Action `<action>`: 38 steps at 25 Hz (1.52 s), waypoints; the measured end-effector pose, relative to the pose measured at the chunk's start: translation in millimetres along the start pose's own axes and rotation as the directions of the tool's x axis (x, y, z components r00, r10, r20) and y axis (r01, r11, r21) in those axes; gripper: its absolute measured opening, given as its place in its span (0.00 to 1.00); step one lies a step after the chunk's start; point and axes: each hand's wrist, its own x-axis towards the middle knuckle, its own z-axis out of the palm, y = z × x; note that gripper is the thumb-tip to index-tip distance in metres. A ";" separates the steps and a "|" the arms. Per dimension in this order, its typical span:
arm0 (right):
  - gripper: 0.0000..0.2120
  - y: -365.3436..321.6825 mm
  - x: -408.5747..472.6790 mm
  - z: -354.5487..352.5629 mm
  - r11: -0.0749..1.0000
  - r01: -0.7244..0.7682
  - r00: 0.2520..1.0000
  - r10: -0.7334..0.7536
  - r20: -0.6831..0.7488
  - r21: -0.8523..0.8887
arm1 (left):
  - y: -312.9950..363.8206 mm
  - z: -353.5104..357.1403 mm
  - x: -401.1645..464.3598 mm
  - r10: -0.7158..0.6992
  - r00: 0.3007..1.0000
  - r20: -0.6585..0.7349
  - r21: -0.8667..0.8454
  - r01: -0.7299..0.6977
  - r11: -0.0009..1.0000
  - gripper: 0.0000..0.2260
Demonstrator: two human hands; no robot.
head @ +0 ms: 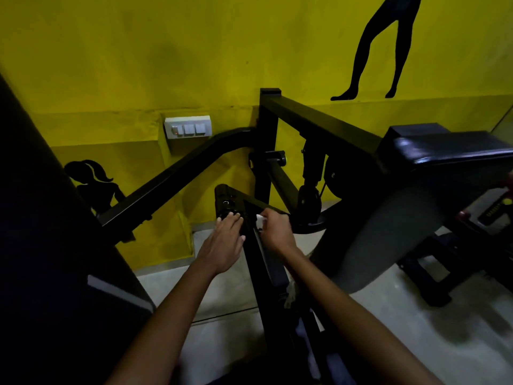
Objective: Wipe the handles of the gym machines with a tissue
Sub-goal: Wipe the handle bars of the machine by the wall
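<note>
Two hands, one tissue, one black handle.
Left hand [226, 240]: fingers spread flat on the grip end of the handle [228, 208]. Right hand [276, 232], just beside it: closed around the white tissue [260, 218] (mostly hidden), pressed to the machine bar [258, 245] between both hands.

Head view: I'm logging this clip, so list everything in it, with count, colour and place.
handle: one, black, centre, under left fingers
tissue: one, white, in right hand
machine frame: one, black, centre
pad: one, black, right
switch plate: one, white, on wall
wall: yellow, behind
silhouettes: two, black, on wall
floor: pale, below
left hand: on handle
right hand: pinching tissue
</note>
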 end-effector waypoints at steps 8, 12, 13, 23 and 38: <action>0.08 -0.4 38.2 35.9 0.998 -0.069 0.998 0.069 0.006 -0.014 | -20.4 17.9 17.6 0.004 1.000 0.029 -0.062 -0.002 0.998 0.20; 0.10 3.7 30.7 26.9 0.999 -0.032 0.997 0.033 0.066 -0.021 | -15.1 15.0 13.2 -0.008 1.000 0.027 -0.115 0.011 0.993 0.20; 0.11 5.0 27.1 23.6 0.999 -0.025 0.996 0.027 0.080 -0.022 | -12.2 13.4 10.9 -0.011 0.999 0.032 -0.122 0.015 0.992 0.20; 0.07 14.7 -48.0 -3.8 0.993 0.062 0.991 -0.049 0.127 -0.100 | 25.2 6.8 -26.3 -0.087 0.993 0.075 -0.176 0.099 0.979 0.20; 0.09 12.9 -166.5 -47.4 0.961 0.205 0.971 -0.176 0.161 -0.188 | 66.8 -2.7 -96.1 -0.079 0.989 0.125 -0.165 0.099 0.981 0.21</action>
